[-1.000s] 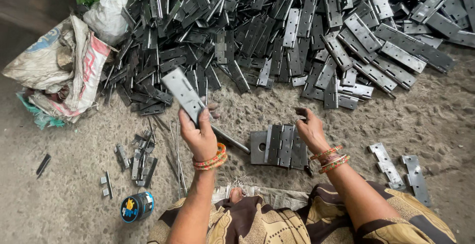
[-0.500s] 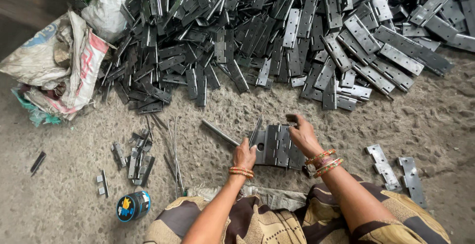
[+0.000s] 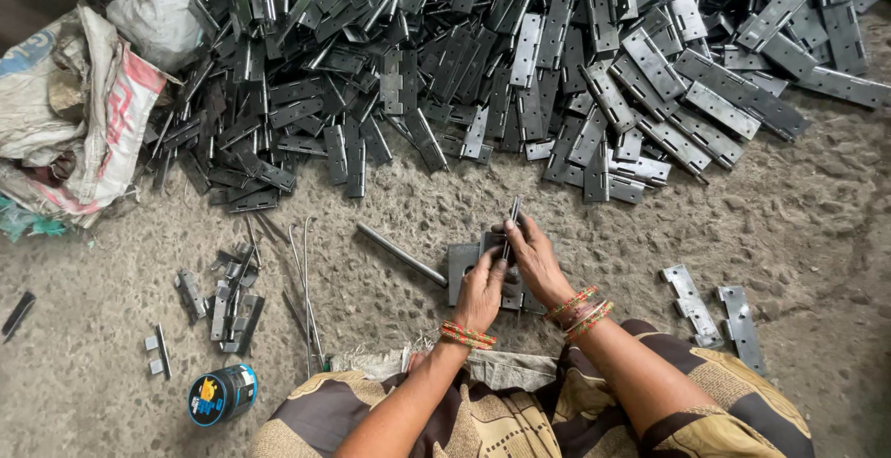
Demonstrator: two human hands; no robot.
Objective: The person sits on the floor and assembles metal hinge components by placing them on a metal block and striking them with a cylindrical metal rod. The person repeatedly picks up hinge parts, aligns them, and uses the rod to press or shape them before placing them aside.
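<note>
Head view | both hands' fingers pinch upright hinge plate (edge-on) over stack

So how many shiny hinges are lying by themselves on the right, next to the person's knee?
2. One hinge lies nearer the right hand; the other hinge lies just right of it. Both lie flat on the gritty floor, apart from the big pile.

Rough concrete floor with metal parts on it

A big heap of grey hinge plates lies at the top, old sacks at left, thin rods, a small round tin, perhaps two hinges at right
</note>
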